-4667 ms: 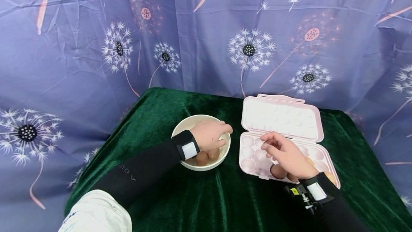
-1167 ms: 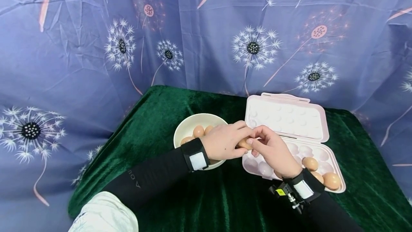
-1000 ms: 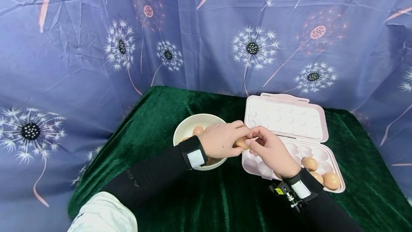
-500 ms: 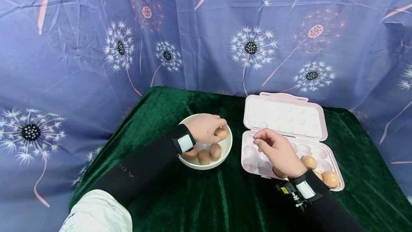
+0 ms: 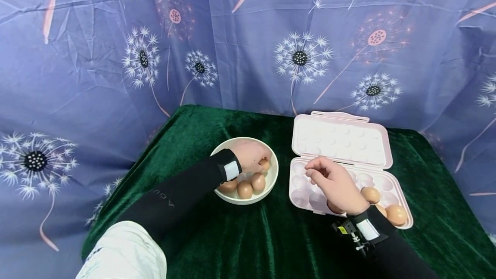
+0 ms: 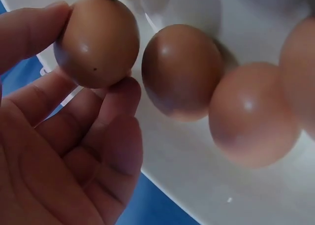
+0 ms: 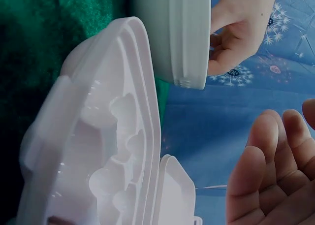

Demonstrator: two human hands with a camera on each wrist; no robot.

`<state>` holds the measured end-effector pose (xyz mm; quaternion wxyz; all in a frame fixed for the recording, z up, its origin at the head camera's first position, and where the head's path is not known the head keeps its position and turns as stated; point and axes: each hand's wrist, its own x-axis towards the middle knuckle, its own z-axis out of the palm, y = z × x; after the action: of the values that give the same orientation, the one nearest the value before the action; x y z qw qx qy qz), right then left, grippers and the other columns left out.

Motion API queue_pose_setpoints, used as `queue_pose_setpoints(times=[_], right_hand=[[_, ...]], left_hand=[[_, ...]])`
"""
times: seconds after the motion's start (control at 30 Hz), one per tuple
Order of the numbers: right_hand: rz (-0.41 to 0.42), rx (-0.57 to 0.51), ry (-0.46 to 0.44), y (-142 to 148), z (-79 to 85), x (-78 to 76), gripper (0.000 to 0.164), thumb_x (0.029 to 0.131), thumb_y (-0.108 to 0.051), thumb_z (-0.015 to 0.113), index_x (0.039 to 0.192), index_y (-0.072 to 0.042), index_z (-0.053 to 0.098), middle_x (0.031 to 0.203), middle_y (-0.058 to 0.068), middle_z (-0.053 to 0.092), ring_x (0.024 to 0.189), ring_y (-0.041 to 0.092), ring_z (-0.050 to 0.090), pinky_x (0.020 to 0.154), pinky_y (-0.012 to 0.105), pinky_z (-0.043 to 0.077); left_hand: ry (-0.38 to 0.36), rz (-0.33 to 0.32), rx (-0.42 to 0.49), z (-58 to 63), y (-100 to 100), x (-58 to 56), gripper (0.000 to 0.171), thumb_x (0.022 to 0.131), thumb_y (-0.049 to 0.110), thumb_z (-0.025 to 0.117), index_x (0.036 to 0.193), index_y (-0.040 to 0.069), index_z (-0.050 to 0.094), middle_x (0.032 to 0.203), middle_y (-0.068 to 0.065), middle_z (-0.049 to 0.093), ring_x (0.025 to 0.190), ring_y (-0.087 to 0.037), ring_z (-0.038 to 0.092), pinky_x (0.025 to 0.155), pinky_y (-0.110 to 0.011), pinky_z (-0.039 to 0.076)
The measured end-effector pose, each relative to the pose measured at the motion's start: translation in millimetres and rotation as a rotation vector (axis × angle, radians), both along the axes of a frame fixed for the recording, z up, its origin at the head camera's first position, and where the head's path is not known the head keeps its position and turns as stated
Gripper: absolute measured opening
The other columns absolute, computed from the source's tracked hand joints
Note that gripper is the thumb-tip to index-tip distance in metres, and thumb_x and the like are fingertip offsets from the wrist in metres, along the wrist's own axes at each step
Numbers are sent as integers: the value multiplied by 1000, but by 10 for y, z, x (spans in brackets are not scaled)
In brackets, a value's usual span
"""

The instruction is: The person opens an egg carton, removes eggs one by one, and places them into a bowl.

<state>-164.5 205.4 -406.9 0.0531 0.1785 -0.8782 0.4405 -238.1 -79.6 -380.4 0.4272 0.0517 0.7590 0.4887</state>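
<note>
One pale sleeve (image 5: pixel 124 253) is closest, at the lower left, above a green cloth (image 5: pixel 221 240). Farther in, the right hand (image 5: pixel 337 186) hangs relaxed over the lower tray of a pink egg carton (image 5: pixel 299 198), fingers loosely bent, and several brown eggs (image 5: pixel 397 215) sit toward the tray's right end. To the left, three loose eggs (image 5: pixel 245 190) lie in the near part of a cream bowl (image 5: pixel 272 179). Just beyond them, inside the rim, the held egg (image 6: pixel 97 43) looks almost round from the left wrist, so where its long axis points cannot be told. The left hand (image 5: pixel 249 156) pinches it, thumb tip opposite fingertips. Behind are the carton's opened lid (image 5: pixel 342 141) and a dandelion-printed curtain (image 5: pixel 248 76).
</note>
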Motion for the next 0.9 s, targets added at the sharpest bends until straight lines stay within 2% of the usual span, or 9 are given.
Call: queue_pose_setpoints(times=[0.03, 0.13, 0.2, 0.3, 0.4, 0.5, 0.63, 0.77, 0.9], right_hand=[[0, 0, 5, 2, 1, 2, 5, 101, -19, 63, 105, -20, 66, 83, -2, 64, 72, 26, 62, 64, 28, 47], [-2, -1, 19, 5, 2, 7, 4, 101, -19, 63, 104, -20, 66, 82, -1, 64, 71, 24, 62, 62, 28, 46], [-1, -2, 20, 7, -1, 9, 4, 101, -19, 63, 104, -20, 66, 82, 1, 65, 70, 21, 61, 62, 28, 46], [-2, 0, 16, 11, -11, 11, 5, 101, -19, 63, 104, -20, 67, 83, 4, 66, 69, 17, 60, 62, 28, 45], [-7, 3, 11, 15, -16, 12, 5, 101, -19, 63, 104, -20, 67, 82, 4, 66, 69, 16, 60, 62, 28, 45], [-9, 6, 5, 29, -13, 14, 5, 101, -19, 63, 105, -20, 67, 82, 1, 65, 71, 20, 62, 61, 28, 45], [-15, 2, -3, 70, -5, 26, 5, 101, -19, 63, 105, -19, 67, 85, -1, 65, 74, 24, 63, 64, 27, 46], [-42, 43, 4, 153, -10, 45, 5, 102, -20, 62, 104, -21, 67, 86, -4, 63, 72, 17, 59, 66, 27, 46], [-84, 167, 40, 306, -16, 64, 7, 102, -22, 61, 106, -23, 67, 88, -6, 65, 71, 13, 56, 66, 28, 45]], left_hand=[[-113, 93, 21, -6, 3, 14, 27, 96, 36, 47, 75, 18, 44, 73, -7, 45, 52, -25, 26, 47, -43, 13], [17, 39, -2, -28, 18, 30, 28, 98, 35, 45, 75, 17, 45, 71, -4, 42, 53, -24, 26, 47, -41, 17], [225, -43, -83, -51, 30, 36, 28, 99, 28, 46, 75, 15, 48, 66, 0, 38, 53, -22, 25, 46, -38, 22], [386, -87, -151, -83, 36, 41, 28, 100, 24, 49, 78, 8, 54, 62, 2, 36, 54, -22, 26, 49, -38, 28], [613, -227, -237, -109, 34, 39, 21, 102, 16, 52, 85, 6, 60, 65, 4, 41, 55, -16, 33, 57, -32, 32], [510, -165, -213, -125, 31, 39, 25, 101, 25, 53, 86, 7, 62, 65, 3, 46, 52, -16, 34, 52, -33, 32], [268, -19, -88, -133, 30, 38, 34, 101, 33, 48, 83, 4, 54, 65, 0, 40, 51, -22, 26, 46, -39, 25], [714, -322, -218, -120, 38, -8, 11, 100, 14, 56, 100, 13, 67, 79, 4, 57, 65, -14, 46, 59, -30, 41], [1112, -495, -392, -88, 92, -45, 30, 97, 15, 62, 126, 22, 68, 115, 6, 66, 96, -8, 58, 85, -25, 46]])
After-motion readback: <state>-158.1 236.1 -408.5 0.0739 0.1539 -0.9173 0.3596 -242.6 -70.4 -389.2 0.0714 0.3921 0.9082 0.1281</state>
